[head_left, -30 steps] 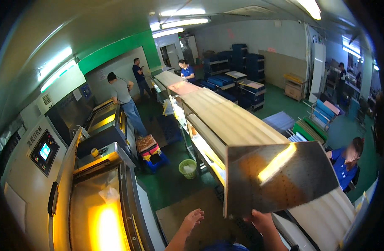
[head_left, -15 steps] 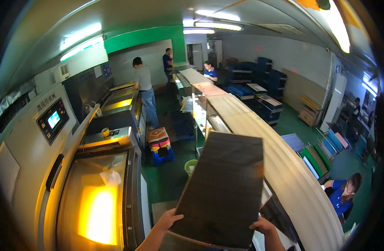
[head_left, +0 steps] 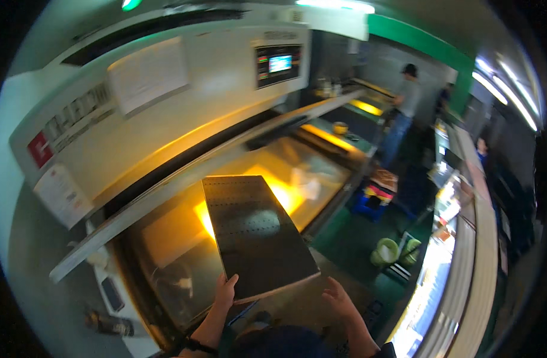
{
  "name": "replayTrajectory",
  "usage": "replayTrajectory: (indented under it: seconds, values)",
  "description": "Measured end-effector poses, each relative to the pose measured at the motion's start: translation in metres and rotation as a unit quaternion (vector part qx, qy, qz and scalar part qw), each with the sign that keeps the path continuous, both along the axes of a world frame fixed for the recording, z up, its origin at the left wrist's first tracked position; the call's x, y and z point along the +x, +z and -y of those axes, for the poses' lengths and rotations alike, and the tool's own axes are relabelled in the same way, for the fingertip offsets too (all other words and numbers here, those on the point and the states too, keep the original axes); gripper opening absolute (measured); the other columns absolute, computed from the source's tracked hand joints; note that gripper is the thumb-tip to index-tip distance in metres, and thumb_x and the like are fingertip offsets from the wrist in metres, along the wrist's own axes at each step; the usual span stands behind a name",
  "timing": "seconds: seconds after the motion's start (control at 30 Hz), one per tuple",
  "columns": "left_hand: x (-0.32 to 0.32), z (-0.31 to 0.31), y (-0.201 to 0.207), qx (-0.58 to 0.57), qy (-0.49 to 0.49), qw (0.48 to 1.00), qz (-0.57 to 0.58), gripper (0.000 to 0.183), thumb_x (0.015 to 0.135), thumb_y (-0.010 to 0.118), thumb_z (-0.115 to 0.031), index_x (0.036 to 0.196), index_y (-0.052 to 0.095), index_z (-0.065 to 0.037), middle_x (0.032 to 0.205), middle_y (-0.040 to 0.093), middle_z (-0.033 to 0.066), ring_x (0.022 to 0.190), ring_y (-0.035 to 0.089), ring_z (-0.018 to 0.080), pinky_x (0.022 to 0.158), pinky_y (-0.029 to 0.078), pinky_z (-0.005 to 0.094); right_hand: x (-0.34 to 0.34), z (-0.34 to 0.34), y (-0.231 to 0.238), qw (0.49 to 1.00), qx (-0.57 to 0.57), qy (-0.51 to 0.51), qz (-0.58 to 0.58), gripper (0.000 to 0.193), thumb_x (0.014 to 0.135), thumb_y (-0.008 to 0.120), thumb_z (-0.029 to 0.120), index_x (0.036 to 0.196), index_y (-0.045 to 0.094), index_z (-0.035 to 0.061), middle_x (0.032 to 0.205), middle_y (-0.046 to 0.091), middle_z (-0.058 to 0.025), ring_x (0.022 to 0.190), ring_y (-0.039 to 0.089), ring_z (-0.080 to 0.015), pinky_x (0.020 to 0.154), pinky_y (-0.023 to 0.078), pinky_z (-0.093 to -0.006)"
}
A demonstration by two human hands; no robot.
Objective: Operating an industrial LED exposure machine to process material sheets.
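Observation:
A dark rectangular panel [head_left: 258, 235] with rows of small dots and a pale lower edge is tilted in front of me. My left hand [head_left: 226, 290] grips its lower left corner, thumb on the upper face. Just off the lower right corner, my right hand [head_left: 339, 298] is free of the panel, its fingers apart. Behind the panel is the glass bed [head_left: 166, 238] of a large machine, lit bright yellow from below. Part of that glow is hidden by the panel. A crumpled clear piece [head_left: 309, 184] lies on the glass.
The machine's raised bar [head_left: 130, 218] slants across its bed, below a control screen [head_left: 280, 63]. A phone [head_left: 112, 293] and a dark bottle [head_left: 109, 324] are at lower left. Green bins [head_left: 385, 252] stand on the floor, right. Beyond, a person [head_left: 405, 101] works at another machine.
My view has swung left, from the long bench to the glowing machine. The panel has come over beside its glass bed. My right hand has let go of the panel; my left still holds it.

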State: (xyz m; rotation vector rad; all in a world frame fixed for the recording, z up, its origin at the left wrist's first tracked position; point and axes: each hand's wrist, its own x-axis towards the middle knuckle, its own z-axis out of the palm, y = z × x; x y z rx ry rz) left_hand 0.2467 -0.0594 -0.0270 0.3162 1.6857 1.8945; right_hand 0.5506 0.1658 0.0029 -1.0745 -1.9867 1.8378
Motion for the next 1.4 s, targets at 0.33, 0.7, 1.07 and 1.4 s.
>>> replayTrajectory:
  seconds: [0.33, 0.7, 1.07, 1.4]
  values:
    - [-0.079, 0.099, -0.081, -0.153, 0.18, 0.972, -0.014, 0.046, 0.091, 0.062, -0.021, 0.13, 0.048, 0.0, 0.125, 0.052, 0.0137, 0.113, 0.051, 0.0282, 0.095, 0.041, 0.0418, -0.169, -0.034, 0.056, 0.98, 0.07, 0.18, -0.042, 0.069, 0.09, 0.064, 0.024, 0.145, 0.027, 0.0046, 0.146, 0.035, -0.0167, 0.124, 0.047, -0.032, 0.095, 0.046, -0.0387]
    - [-0.021, 0.061, -0.078, -0.592, -0.081, 0.713, -0.368, 0.067, 0.091, 0.037, -0.063, 0.148, 0.026, -0.032, 0.158, 0.005, 0.0096, 0.142, 0.001, 0.0434, 0.105, 0.001, 0.0718, -0.289, -0.084, 0.3, 0.702, 0.666, 0.069, -0.241, 0.067, 0.073, 0.074, 0.03, 0.131, 0.047, 0.0089, 0.135, 0.046, -0.018, 0.129, 0.039, -0.0345, 0.109, 0.027, -0.0473]
    - [-0.034, 0.05, -0.1, -0.618, -0.049, 0.703, -0.347, 0.055, 0.099, 0.032, -0.046, 0.15, 0.022, -0.027, 0.158, 0.007, 0.0103, 0.142, 0.001, 0.0442, 0.109, 0.005, 0.0683, -0.268, -0.092, 0.252, 0.74, 0.63, 0.185, -0.146, 0.03, 0.066, 0.077, 0.035, 0.083, 0.067, 0.012, 0.082, 0.065, -0.0102, 0.083, 0.06, -0.0307, 0.084, 0.045, -0.044]
    - [0.07, -0.029, -0.019, -0.061, -0.468, 0.881, 0.037, 0.053, 0.099, 0.043, -0.04, 0.138, 0.043, -0.004, 0.133, 0.052, 0.0161, 0.119, 0.052, 0.0213, 0.1, 0.041, 0.0358, -0.196, -0.101, -0.091, 0.661, 0.48, 0.435, 0.379, 0.061, 0.075, 0.063, 0.062, 0.107, 0.068, 0.0106, 0.106, 0.067, -0.012, 0.096, 0.064, -0.0324, 0.083, 0.051, -0.044]
